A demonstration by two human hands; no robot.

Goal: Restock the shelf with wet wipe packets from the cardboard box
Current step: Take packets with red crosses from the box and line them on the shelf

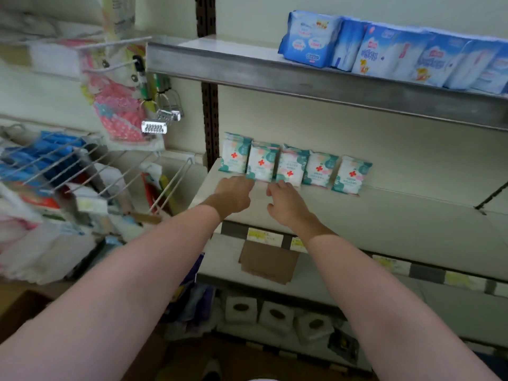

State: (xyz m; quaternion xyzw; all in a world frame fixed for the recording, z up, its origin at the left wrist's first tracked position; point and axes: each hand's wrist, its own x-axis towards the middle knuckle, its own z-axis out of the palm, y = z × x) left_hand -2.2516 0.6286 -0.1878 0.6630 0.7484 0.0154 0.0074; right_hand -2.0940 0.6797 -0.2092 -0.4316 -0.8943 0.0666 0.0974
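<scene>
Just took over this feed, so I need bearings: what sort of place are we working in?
Most likely a small retail shop: metal shelf with blue hygiene packs, price labels on the edge, and wire hooks hung with goods.

Five wet wipe packets (295, 166) stood in a row at the back of the middle shelf (384, 224), toward its left end. Left hand (233, 193) and right hand (287, 202) sat just in front of the row. Upper shelf (302, 78) carried packs (384, 50) on its right. Wire hooks (82, 166) were mounted to the left; tissue rolls (275, 314) sat below.
</scene>
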